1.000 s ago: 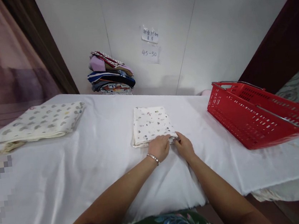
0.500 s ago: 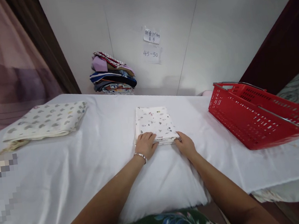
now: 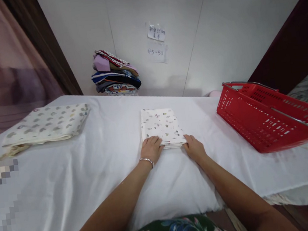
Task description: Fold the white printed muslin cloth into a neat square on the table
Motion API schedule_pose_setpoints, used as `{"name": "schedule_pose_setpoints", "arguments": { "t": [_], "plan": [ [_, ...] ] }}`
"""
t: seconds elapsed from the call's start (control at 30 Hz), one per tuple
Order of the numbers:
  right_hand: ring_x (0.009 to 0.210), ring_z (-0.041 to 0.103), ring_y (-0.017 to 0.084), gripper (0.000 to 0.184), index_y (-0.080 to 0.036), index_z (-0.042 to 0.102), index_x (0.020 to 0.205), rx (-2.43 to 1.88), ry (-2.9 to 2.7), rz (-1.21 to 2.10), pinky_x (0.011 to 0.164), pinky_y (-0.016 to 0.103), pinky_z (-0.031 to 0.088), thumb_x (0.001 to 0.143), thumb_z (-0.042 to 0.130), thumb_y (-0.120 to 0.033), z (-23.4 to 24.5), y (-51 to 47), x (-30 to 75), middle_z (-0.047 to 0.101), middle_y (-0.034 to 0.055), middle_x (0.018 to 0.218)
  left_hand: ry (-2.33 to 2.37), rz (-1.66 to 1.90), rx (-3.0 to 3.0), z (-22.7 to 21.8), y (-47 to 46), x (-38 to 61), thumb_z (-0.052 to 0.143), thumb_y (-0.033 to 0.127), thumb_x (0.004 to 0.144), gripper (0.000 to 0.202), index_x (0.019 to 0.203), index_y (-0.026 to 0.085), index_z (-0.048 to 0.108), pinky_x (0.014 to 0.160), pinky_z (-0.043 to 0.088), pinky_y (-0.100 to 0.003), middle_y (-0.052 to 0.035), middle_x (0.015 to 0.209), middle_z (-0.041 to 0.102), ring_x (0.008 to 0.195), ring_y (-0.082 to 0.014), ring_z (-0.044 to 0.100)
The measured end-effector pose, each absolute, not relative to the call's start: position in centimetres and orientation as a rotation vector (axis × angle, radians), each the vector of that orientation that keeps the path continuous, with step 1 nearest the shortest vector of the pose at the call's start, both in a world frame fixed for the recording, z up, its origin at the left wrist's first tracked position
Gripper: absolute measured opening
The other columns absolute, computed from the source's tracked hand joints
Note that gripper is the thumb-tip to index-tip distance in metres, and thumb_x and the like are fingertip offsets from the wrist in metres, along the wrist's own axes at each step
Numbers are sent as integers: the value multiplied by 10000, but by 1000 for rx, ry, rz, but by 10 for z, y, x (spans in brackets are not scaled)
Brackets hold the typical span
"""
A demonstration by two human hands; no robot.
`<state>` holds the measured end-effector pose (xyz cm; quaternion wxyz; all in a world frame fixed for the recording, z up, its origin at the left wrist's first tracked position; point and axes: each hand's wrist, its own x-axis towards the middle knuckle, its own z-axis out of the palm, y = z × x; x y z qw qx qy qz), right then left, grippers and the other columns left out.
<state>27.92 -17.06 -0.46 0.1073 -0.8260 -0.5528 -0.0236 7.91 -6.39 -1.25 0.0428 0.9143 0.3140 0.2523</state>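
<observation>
A small white cloth (image 3: 161, 124), folded into a rectangle of several layers and printed with small figures, lies flat in front of me. My left hand (image 3: 151, 149), with a silver bracelet at its wrist, rests over the near left corner, fingers on top and thumb at the near edge. At the near right corner, my right hand (image 3: 194, 147) is closed on the layers, fingers along the side. The undersides of both grips are hidden.
A white sheet covers the table (image 3: 106, 165). A larger folded patterned cloth (image 3: 49, 123) with a cord lies at left. At right stands a red perforated basket (image 3: 265, 117). Several folded fabrics make a stack (image 3: 116, 73) by the wall, near handwritten paper notes (image 3: 157, 52).
The near right corner of the folded cloth, loose and rumpled before, now lies flatter and straighter. Both hands keep to their corners, with a slight shift to the right in view.
</observation>
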Motion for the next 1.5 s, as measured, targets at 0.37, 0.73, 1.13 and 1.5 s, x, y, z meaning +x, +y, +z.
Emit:
{"name": "schedule_pose_setpoints", "arguments": {
  "t": [0.37, 0.73, 1.13, 1.5],
  "plan": [
    [1044, 481, 229, 431, -240, 441, 1267, -2292, -1674, -195, 755, 314, 436, 838, 401, -227, -4, -174, 278, 471, 88, 1248, 962, 737, 2816, -11, -66, 77, 469, 299, 866, 244, 1069, 229, 583, 973, 344, -413, -53, 1158, 595, 1125, -224, 489],
    [1095, 451, 200, 436, -223, 501, 1230, -2096, -1815, -189, 838, 306, 441, 823, 383, -121, -8, -166, 286, 500, 56, 1246, 968, 705, 2821, -11, -66, 78, 474, 295, 865, 257, 1085, 219, 582, 973, 350, -417, -62, 1167, 592, 1132, -225, 486],
    [1105, 470, 183, 475, -278, 472, 1270, -2121, -1720, -96, 809, 291, 471, 832, 369, -126, -13, -173, 285, 472, 30, 1285, 971, 677, 2817, -11, -67, 78, 480, 291, 866, 250, 1083, 225, 584, 980, 352, -424, -62, 1182, 591, 1145, -227, 487],
    [1130, 446, 186, 496, -266, 441, 1308, -2120, -1809, -139, 880, 317, 436, 837, 368, -125, -14, -175, 287, 467, 29, 1312, 955, 711, 2817, -15, -65, 76, 483, 273, 861, 264, 1100, 230, 588, 987, 361, -442, -66, 1193, 590, 1152, -238, 491]
  ]
}}
